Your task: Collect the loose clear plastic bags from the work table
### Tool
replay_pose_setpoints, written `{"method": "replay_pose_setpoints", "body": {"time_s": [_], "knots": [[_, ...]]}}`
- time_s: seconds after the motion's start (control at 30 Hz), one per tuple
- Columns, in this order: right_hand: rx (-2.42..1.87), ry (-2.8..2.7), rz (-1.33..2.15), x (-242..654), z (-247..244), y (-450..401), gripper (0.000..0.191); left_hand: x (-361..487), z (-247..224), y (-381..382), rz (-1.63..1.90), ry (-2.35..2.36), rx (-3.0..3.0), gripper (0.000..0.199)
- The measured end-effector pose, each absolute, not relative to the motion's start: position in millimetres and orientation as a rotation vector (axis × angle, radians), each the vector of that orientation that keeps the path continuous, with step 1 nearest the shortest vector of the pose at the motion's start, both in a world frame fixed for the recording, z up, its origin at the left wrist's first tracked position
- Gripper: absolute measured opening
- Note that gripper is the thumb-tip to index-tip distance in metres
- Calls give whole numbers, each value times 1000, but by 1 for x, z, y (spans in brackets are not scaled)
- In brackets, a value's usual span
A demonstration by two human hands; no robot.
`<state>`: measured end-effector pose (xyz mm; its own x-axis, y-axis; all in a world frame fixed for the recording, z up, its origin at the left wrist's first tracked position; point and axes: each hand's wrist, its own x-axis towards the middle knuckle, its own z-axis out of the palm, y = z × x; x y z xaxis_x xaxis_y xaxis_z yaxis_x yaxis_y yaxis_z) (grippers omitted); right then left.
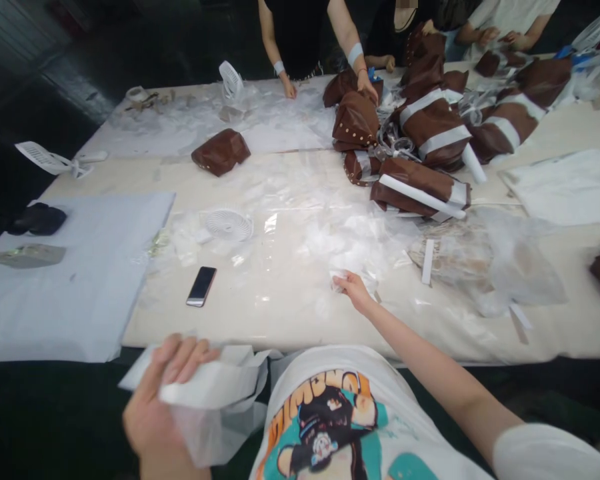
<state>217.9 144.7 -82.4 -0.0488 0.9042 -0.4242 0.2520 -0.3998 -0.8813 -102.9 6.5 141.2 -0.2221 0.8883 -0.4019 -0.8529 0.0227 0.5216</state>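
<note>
Holding: our left hand (167, 393) grips a bunched white tissue sheet (215, 387) with a clear plastic bag (205, 433) hanging from it, close to our chest and just off the near table edge.
Reaching: our right hand (354, 292) stretches out over the table, its fingers drawn narrow on a scrap of clear film (338, 281) lying on the tabletop.
Table: the cream tabletop (280, 327) carries loose clear plastic sheets (300, 230), a small white fan (229, 225) lying on its back, and a black smartphone (201, 287) left of our right hand; a white cloth (70, 293) covers the left end.
Bags: studded brown bags (420, 133) with white bands lie heaped at the far right, with one brown bag (221, 152) apart on the left.
Co-workers: across the table, one person's right hand (367, 85) rests on one of those bags, and that person's left hand (287, 89) touches the plastic.
Clothing: our printed white T-shirt (325, 420) fills the bottom of our view.
</note>
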Motion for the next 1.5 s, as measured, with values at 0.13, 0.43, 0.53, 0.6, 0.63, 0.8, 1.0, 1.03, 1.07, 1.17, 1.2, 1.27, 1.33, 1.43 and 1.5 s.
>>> {"method": "replay_pose_setpoints", "body": {"time_s": [0.13, 0.43, 0.53, 0.6, 0.63, 0.8, 1.0, 1.03, 1.07, 1.17, 1.2, 1.27, 1.33, 1.43, 1.5], "knots": [[-1172, -895, 1758, 198, -16, 115, 42, -36, 95, 28, 1160, 763, -273, 8], [-607, -1612, 2392, 189, 73, 55, 23, 10, 64, 45, 1061, 757, -234, 34], [-660, -1662, 2467, 200, 59, 60, 29, -12, 85, 49, 1293, 582, -188, 11], [-784, -1708, 2410, 208, 32, 68, 30, -32, 99, 49, 1429, 468, -112, 22], [-881, -1760, 2338, 213, 14, 74, 29, -42, 105, 47, 1496, 416, -72, 26], [-1531, -1983, 1748, 253, -78, 111, 19, -80, 128, 35, 1762, 334, 121, 25], [-1914, -1881, 1301, 264, -128, 151, 4, -89, 147, 16, 1807, 379, 322, 22], [-1900, -1871, 1304, 258, -132, 156, 2, -87, 148, 14, 1800, 387, 327, 21], [-1882, -1855, 1313, 250, -137, 160, 2, -85, 149, 12, 1794, 396, 327, 21], [-1818, -1783, 1381, 222, -152, 171, 8, -80, 151, 8, 1813, 435, 282, 19], [-1794, -1760, 1415, 211, -157, 174, 10, -80, 151, 7, 1824, 450, 265, 19], [-1743, -1730, 1487, 190, -164, 177, 13, -80, 152, 3, 1838, 469, 253, 19], [-1700, -1729, 1543, 170, -170, 178, 14, -82, 152, -1, 1844, 470, 261, 21], [-1691, -1765, 1561, 146, -177, 178, 20, -86, 151, -9, 1865, 472, 232, 22], [-1720, -1810, 1524, 136, -182, 177, 31, -88, 148, -14, 1876, 479, 204, 22]]}}
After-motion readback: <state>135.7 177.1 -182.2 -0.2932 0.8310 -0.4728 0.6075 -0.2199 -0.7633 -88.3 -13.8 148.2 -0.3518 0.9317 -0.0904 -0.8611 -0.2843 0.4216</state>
